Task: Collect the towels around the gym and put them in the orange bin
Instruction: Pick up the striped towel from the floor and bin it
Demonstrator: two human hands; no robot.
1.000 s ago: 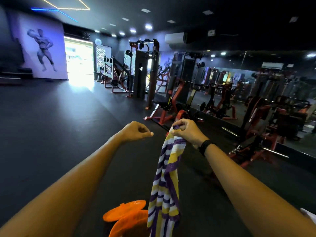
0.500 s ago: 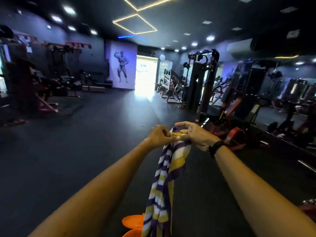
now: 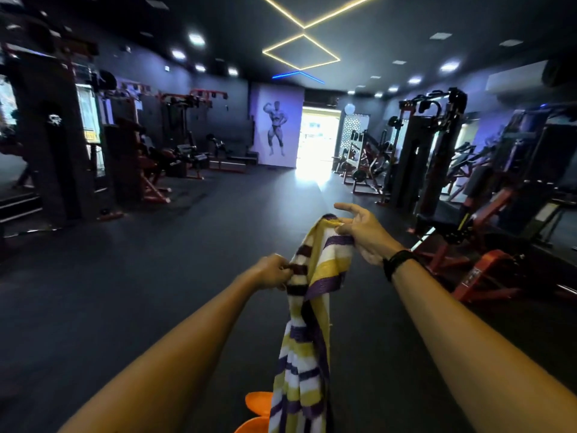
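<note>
1. Holding the striped towel (image 3: 307, 307) in front of you, you are standing over the orange bin (image 3: 256, 412), which is showing only as an orange edge at about 6 o'clock, at the bottom of the view.
2. Your right hand (image 3: 363, 234) is pinching the top corner of the towel between thumb and a finger, while its other fingers are spreading open.
3. Your left hand (image 3: 271, 271) is gripping the side edge lower down, at about 8 o'clock from the right hand, with fingers curled on the cloth.
4. The towel is hanging long, and its lower end is already reaching the bin edge.
5. You are probably gathering the cloth, so keep both grips firm and bring the hands together.
6. Lower the towel straight down toward 6 o'clock, and look down first, because most of the bin is out of view.
7. Release only when the bulk is over the opening, so no end is trailing on the dark floor (image 3: 156, 292).
</note>
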